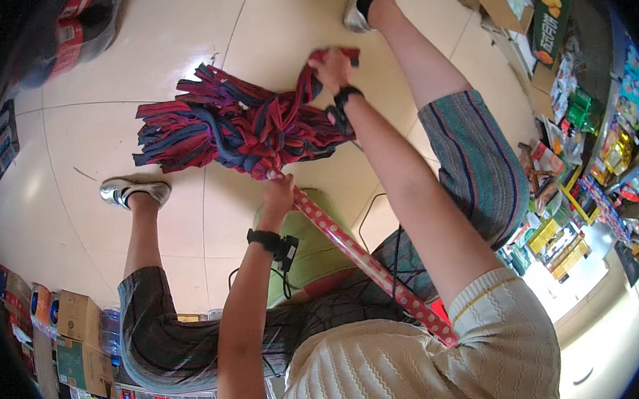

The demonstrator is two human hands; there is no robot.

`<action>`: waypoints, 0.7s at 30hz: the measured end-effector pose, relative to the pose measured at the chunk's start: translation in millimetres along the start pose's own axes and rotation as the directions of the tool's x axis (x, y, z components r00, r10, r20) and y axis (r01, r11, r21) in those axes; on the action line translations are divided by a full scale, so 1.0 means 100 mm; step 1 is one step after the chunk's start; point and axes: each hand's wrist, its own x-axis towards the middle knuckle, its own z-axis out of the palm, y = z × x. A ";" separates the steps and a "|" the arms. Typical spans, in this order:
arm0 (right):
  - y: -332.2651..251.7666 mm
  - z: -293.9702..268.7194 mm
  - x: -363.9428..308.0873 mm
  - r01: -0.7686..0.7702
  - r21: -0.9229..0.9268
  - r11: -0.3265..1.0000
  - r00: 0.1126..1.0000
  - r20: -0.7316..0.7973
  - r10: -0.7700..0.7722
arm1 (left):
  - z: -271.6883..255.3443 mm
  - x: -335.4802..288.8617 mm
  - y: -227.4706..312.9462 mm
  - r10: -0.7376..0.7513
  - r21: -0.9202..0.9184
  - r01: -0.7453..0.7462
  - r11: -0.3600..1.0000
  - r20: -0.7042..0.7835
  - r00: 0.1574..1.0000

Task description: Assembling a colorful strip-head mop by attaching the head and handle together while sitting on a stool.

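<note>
Could snag or tear the knotted strips [183, 131] if tugged hard by the right hand [334, 70], clamped on 1 bunch, against the left hand [278, 196], wrapped round the dotted handle [352, 247]. Count 2 hands, 2 wristbands [264, 239], 2 shoes [154, 191] and, between those, 1 mop [257, 141], perhaps touching the tiled floor [183, 244].

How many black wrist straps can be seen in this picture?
2: one strap on the wrist of the left hand, which grips the polka-dot handle; another strap on that of the right hand, which grasps fabric strips.
</note>
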 end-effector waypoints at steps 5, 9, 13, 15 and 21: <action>-1.66 0.53 0.27 0.428 -0.265 0.864 0.886 0.314 -0.342 | -0.20 -0.21 -0.15 -0.178 -0.350 0.152 0.924 -0.043 0.983; -2.02 0.91 0.19 0.549 -0.269 0.791 0.829 0.297 -0.474 | -0.31 0.06 0.49 0.080 -0.165 -0.091 0.982 -0.074 0.994; -2.29 1.39 -0.98 0.852 -0.210 0.480 0.487 0.655 -0.578 | -0.19 -0.18 -0.06 -0.024 -0.120 0.014 0.993 -0.086 0.996; -2.10 1.40 -0.96 0.870 -0.155 0.469 0.449 0.641 -0.622 | -0.19 -0.10 -0.02 0.071 -0.095 -0.078 0.992 -0.073 0.995; -1.96 1.00 -0.11 0.597 -0.209 0.775 0.757 0.465 -0.458 | -0.03 0.03 0.06 -0.044 -0.249 0.026 0.968 -0.066 0.997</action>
